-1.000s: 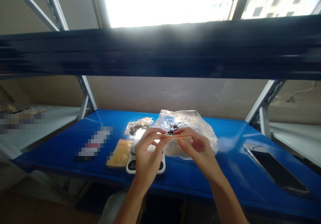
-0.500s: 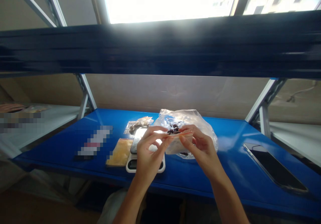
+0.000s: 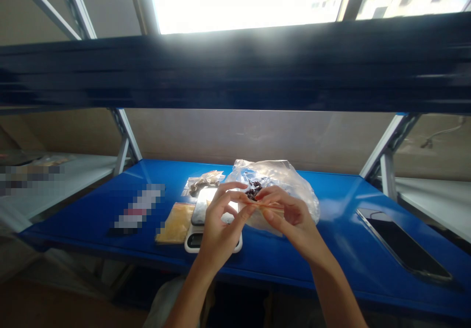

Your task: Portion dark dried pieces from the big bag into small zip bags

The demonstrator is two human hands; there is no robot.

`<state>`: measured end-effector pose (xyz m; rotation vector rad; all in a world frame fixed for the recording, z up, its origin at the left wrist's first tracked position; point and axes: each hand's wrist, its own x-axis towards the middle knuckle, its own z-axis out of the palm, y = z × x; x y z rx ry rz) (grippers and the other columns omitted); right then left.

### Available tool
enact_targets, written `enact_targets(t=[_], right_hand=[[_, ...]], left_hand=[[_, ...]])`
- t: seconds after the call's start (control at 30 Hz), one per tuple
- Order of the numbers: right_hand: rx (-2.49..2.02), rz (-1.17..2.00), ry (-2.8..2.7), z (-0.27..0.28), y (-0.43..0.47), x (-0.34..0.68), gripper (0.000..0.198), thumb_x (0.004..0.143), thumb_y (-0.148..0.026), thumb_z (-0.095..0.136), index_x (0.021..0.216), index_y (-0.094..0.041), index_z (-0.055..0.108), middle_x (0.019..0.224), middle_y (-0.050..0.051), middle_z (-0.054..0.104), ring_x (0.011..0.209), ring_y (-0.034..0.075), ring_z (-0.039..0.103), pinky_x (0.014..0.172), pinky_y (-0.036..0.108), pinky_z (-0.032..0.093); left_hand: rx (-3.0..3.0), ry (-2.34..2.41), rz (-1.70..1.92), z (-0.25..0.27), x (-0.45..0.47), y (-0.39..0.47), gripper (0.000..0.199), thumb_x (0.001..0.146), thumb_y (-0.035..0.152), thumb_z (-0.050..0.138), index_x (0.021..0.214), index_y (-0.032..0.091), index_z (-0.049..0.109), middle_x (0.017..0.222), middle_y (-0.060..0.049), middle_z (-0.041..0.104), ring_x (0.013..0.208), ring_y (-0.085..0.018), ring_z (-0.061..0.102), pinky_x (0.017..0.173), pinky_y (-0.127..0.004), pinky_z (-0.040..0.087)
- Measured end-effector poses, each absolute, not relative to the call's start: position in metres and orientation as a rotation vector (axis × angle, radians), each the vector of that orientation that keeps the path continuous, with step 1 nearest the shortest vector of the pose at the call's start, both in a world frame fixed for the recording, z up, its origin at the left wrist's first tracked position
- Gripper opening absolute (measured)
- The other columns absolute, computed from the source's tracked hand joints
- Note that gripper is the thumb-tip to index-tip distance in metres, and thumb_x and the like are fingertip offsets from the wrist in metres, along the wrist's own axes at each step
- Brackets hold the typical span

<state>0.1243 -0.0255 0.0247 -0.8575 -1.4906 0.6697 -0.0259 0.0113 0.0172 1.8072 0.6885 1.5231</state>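
Observation:
Between both hands is a small clear zip bag (image 3: 270, 206) with a red strip along its top edge. My left hand (image 3: 225, 215) pinches one end of that strip between thumb and fingers. At the other end my right hand (image 3: 290, 213) grips it the same way. Behind the fingers lies a large clear plastic bag (image 3: 294, 181) with dark dried pieces (image 3: 254, 189) in it. A white kitchen scale (image 3: 191, 242) stands under and beside my left hand, which partly covers its metal plate.
Left of the scale lies a stack of yellowish zip bags (image 3: 178, 224). A filled clear packet (image 3: 203, 183) is behind it. A phone (image 3: 405, 244) rests on the blue shelf (image 3: 331, 249) at right. A dark blue beam (image 3: 235, 73) crosses above the hands.
Both hands have shifted slightly while still pinching the zip bag. The bag's red-edged top has tilted and dropped a little. Other things on the shelf stay put.

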Motion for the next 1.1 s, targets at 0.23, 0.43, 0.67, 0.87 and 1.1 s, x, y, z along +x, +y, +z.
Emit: enact_targets(t=[0.23, 0.43, 0.67, 0.87, 1.1], right_hand=[[-0.881, 0.613, -1.432, 0.022, -0.024, 0.126, 0.012, 0.082, -0.034, 0.066, 0.075, -0.024, 0.068, 0.094, 0.005, 0.063, 0.094, 0.020, 0.059, 0.066, 0.027, 0.049], [-0.865, 0.636, -1.462, 0.021, -0.026, 0.127, 0.015, 0.085, -0.033, 0.063, 0.073, -0.024, 0.064, 0.098, 0.005, 0.062, 0.099, 0.021, 0.056, 0.071, 0.028, 0.048], [-0.848, 0.704, -1.409, 0.020, -0.025, 0.131, 0.022, 0.083, -0.031, 0.067, 0.063, -0.022, 0.061, 0.099, 0.004, 0.062, 0.098, 0.021, 0.057, 0.076, 0.031, 0.049], [-0.900, 0.654, -1.387, 0.022, -0.024, 0.134, 0.017, 0.080, -0.031, 0.068, 0.065, -0.023, 0.065, 0.099, 0.005, 0.062, 0.099, 0.021, 0.057, 0.072, 0.029, 0.050], [-0.909, 0.573, -1.435, 0.022, -0.023, 0.136, 0.013, 0.078, -0.033, 0.070, 0.068, -0.025, 0.070, 0.087, 0.005, 0.064, 0.087, 0.020, 0.061, 0.063, 0.028, 0.052]], left_hand=[[1.905, 0.661, 1.594, 0.018, -0.028, 0.011, 0.007, 0.083, 0.021, 0.063, 0.078, 0.020, 0.068, 0.104, -0.006, 0.063, 0.094, -0.017, 0.061, 0.056, -0.017, 0.049], [1.934, 0.670, 1.652, 0.019, -0.031, 0.009, 0.010, 0.080, 0.021, 0.067, 0.071, 0.020, 0.067, 0.096, -0.006, 0.064, 0.095, -0.019, 0.061, 0.055, -0.019, 0.048], [1.919, 0.647, 1.620, 0.015, -0.031, 0.014, 0.011, 0.078, 0.022, 0.069, 0.067, 0.021, 0.070, 0.084, -0.006, 0.065, 0.091, -0.020, 0.062, 0.055, -0.021, 0.049], [1.921, 0.623, 1.540, 0.013, -0.034, 0.021, 0.003, 0.073, 0.025, 0.075, 0.073, 0.023, 0.076, 0.084, -0.006, 0.068, 0.076, -0.016, 0.064, 0.048, -0.019, 0.047], [1.979, 0.570, 1.549, 0.017, -0.037, 0.020, 0.013, 0.081, 0.024, 0.067, 0.087, 0.029, 0.077, 0.089, -0.005, 0.072, 0.085, -0.020, 0.066, 0.064, -0.027, 0.056]])
